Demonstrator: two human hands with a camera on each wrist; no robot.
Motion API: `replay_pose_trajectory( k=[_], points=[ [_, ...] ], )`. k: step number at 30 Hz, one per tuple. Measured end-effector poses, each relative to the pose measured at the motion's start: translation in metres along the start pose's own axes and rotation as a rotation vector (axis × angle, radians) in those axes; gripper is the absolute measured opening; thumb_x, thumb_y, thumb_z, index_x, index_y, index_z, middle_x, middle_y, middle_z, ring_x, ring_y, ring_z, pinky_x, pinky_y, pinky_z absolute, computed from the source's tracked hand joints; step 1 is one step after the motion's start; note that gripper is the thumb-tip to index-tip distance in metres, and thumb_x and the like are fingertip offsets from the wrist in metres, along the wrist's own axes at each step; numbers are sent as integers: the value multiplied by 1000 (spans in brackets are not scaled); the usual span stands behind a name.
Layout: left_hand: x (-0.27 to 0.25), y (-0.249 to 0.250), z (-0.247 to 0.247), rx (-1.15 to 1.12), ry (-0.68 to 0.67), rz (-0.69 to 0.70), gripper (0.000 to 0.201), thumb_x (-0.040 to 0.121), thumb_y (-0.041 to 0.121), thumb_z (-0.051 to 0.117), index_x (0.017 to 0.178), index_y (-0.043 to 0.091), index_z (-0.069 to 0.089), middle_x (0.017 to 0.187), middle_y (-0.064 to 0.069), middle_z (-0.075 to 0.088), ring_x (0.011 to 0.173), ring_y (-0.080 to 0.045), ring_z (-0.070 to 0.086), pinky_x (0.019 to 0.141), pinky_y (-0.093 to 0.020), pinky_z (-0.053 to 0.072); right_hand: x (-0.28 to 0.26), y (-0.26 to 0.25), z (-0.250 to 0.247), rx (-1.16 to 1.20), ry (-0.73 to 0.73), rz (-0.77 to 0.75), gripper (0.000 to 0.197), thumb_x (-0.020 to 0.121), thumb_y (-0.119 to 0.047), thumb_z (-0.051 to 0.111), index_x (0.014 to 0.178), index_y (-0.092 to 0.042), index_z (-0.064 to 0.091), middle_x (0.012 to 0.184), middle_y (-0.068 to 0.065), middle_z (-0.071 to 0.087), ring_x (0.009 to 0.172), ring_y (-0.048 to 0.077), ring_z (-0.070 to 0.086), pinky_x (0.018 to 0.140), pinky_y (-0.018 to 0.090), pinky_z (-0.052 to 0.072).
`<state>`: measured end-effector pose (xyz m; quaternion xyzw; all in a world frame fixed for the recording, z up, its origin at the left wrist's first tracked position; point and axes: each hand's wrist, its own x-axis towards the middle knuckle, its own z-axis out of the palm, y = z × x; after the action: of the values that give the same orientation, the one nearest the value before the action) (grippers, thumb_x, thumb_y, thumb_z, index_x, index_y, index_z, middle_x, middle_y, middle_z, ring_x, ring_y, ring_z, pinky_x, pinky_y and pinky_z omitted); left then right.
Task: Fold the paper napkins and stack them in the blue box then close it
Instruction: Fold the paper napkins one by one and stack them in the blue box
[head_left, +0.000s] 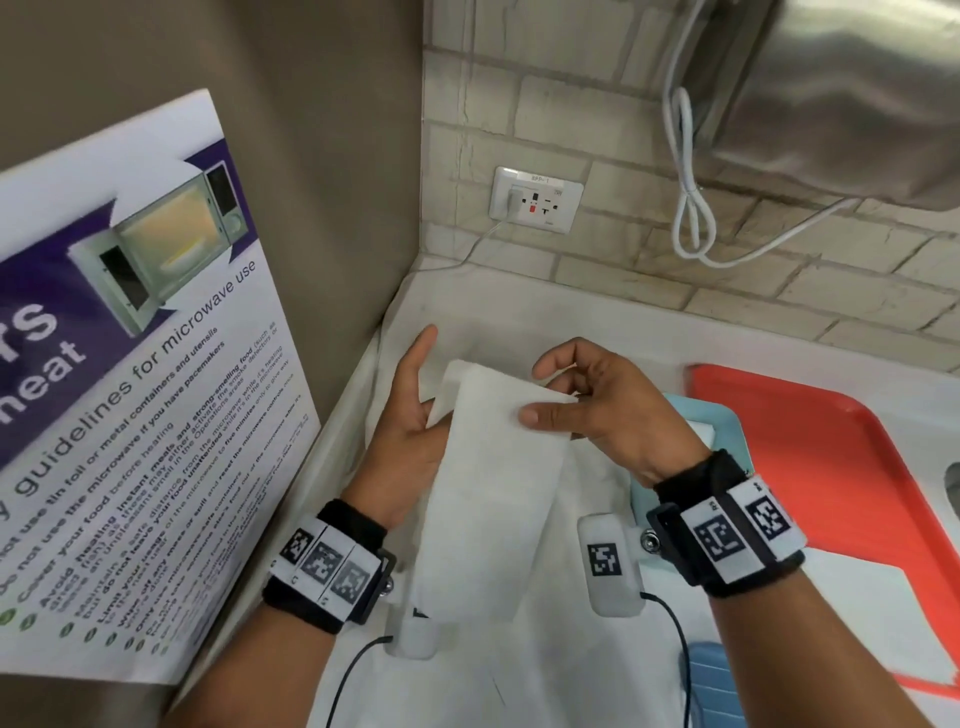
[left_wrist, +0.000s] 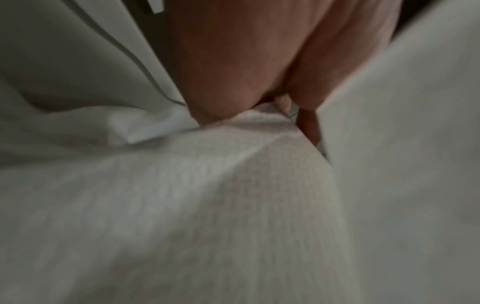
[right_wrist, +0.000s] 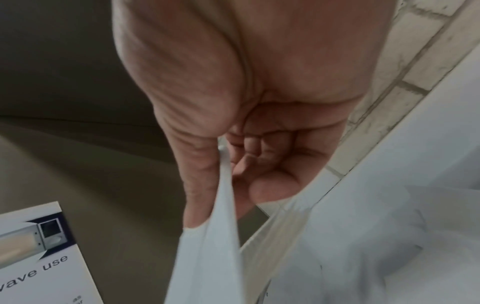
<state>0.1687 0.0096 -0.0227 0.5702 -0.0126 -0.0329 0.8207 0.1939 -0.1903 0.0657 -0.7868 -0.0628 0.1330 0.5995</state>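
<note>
Napkin (head_left: 488, 483) held up over bench (head_left: 519, 317). Right hand (head_left: 608, 410) pinches top corner; left hand (head_left: 410, 431) beneath, fingers hidden, grip unclear.

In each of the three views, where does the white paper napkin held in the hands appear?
Head: napkin at centre, between both hands.
Left wrist: napkin fills the lower half.
Right wrist: napkin hangs at bottom centre, pinched by the thumb.
Shared landmark: microwave poster, head and right wrist only.
</note>
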Motion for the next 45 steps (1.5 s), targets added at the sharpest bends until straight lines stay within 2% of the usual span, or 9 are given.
replay_pose_trajectory(
  k=[6, 10, 15, 20, 23, 29, 33, 37, 45],
  points=[
    [-1, 6, 5, 64, 47, -83, 25, 104, 12, 54, 120, 13, 74, 122, -11, 74, 119, -31, 68, 98, -42, 54, 1, 8, 0, 44, 36, -4, 42, 75, -6, 85, 107, -22, 63, 77, 7, 65, 65, 11, 61, 55, 20, 48],
    [-4, 6, 6, -35, -8, -96, 54, 98, 53, 55, 126, 9, 70, 126, -15, 72, 119, -26, 68, 102, -41, 55, 3, 11, -2, 120, 96, -11, 37, 81, -4, 80, 112, -14, 62, 79, 10, 63, 62, 8, 62, 51, 18, 47],
    [-4, 2, 15, 139, 16, 55, 25, 82, 31, 86, 103, 22, 77, 110, -6, 78, 101, -23, 75, 88, -39, 59, 3, 19, 1, 135, 166, -27, 35, 83, -7, 79, 113, -13, 63, 84, 14, 55, 60, 6, 58, 51, 18, 47],
    [-2, -2, 21, 132, 102, 74, 23, 90, 25, 78, 107, 12, 71, 109, -12, 77, 104, -33, 73, 98, -56, 57, 4, 27, 9, 69, 253, -60, 31, 84, -17, 81, 110, -18, 64, 96, 8, 61, 66, 5, 59, 57, 19, 49],
    [-1, -2, 24, 65, 132, 59, 24, 93, 28, 72, 110, 12, 68, 114, -14, 76, 108, -34, 72, 101, -57, 55, -3, 36, 20, -13, 336, -66, 56, 76, -44, 80, 123, -25, 56, 112, -4, 61, 82, 4, 61, 72, 22, 55],
    [0, 5, 28, -56, 227, 56, 48, 96, 39, 69, 123, 2, 54, 123, -29, 65, 120, -50, 60, 103, -67, 49, -17, 79, 48, 40, 104, 22, 81, 78, -60, 77, 144, -30, 39, 129, -16, 62, 112, 1, 65, 96, 36, 56],
    [4, 4, 26, -54, 310, 66, 32, 97, 37, 69, 110, 11, 58, 117, -19, 72, 110, -38, 70, 96, -54, 57, -21, 87, 56, 60, 103, -2, 61, 89, -55, 59, 141, -33, 36, 125, -20, 62, 109, -4, 64, 94, 27, 55],
    [7, -2, 23, -30, 399, 67, 16, 100, 26, 67, 92, 16, 58, 94, -3, 75, 86, -16, 71, 76, -32, 58, -21, 93, 56, 45, 72, -3, 52, 90, -56, 63, 131, -30, 46, 120, -20, 67, 112, 4, 65, 101, 45, 53],
    [5, 0, 16, -52, 334, -25, 22, 94, 25, 74, 106, 7, 67, 112, -14, 76, 108, -33, 73, 95, -52, 58, -22, 91, 44, 181, -91, 56, 41, 97, -24, 66, 135, -16, 53, 131, 2, 67, 121, 22, 64, 105, 52, 49]
  ],
)
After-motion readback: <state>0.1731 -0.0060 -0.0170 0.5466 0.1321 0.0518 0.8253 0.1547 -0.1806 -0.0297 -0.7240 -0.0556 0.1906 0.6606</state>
